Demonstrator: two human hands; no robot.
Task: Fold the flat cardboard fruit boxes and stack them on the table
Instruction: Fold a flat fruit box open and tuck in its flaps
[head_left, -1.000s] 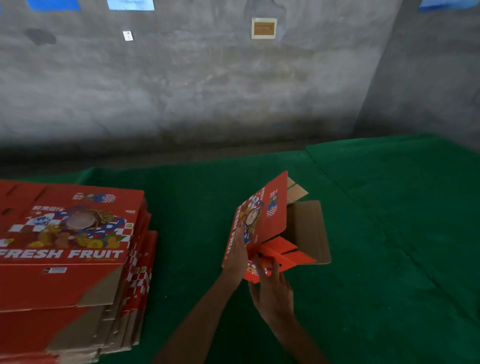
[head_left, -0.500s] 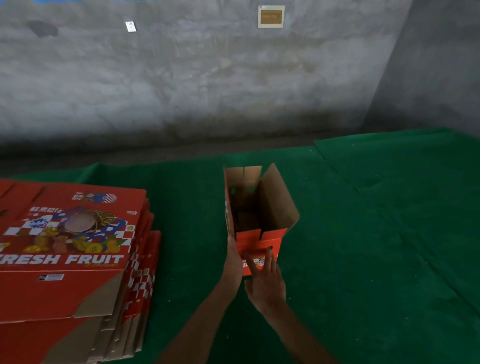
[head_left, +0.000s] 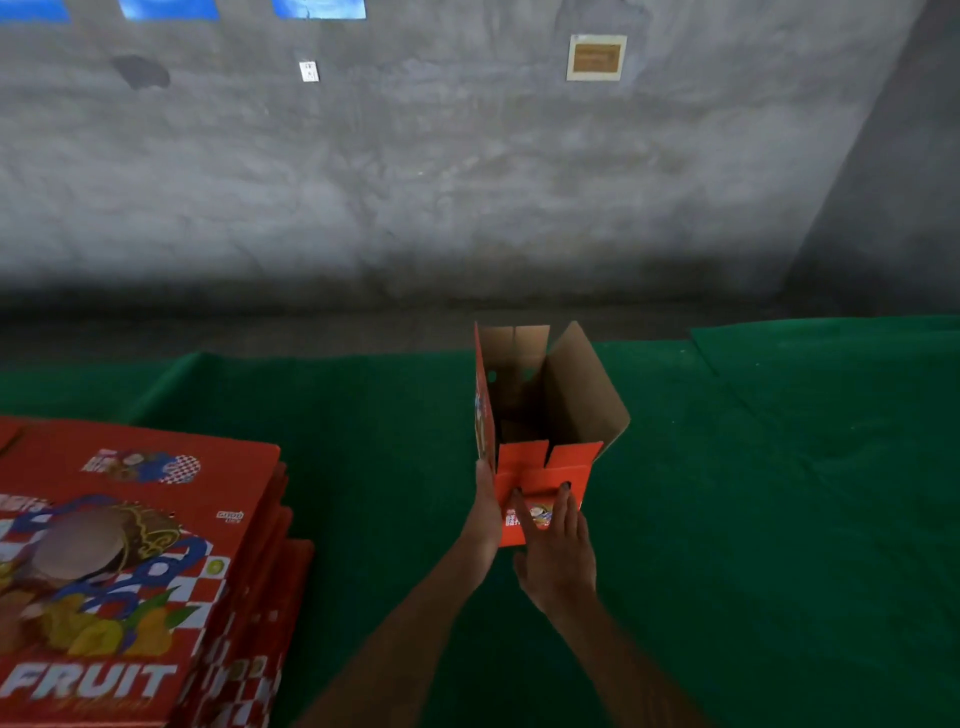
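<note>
On a green-covered bench (head_left: 779, 493) set against a bare grey wall (head_left: 467, 182), a tall pile of flat fruit boxes (head_left: 130, 571) waits at the left edge while a single red carton (head_left: 540, 431) now stands upright near the middle, well apart from the pile. A second ago that carton lay tipped on its side with its printed panel raised and flaps splayed; half a second ago it was already on end, and it holds the same stance here, mouth open to the ceiling and brown inner walls showing. The right flap (head_left: 587, 395) leans outward and the far flaps (head_left: 514, 345) stand up, so the top is not yet closed. The left hand (head_left: 483, 519) lies flat along the carton's near left corner, its grip spread, fingers straight against the card. The right hand (head_left: 558, 545) presses the red front panel, grip likewise spread, pinching nothing. The turn upright suggests the base is formed and the box close to ready; no folded box is stacked yet.
</note>
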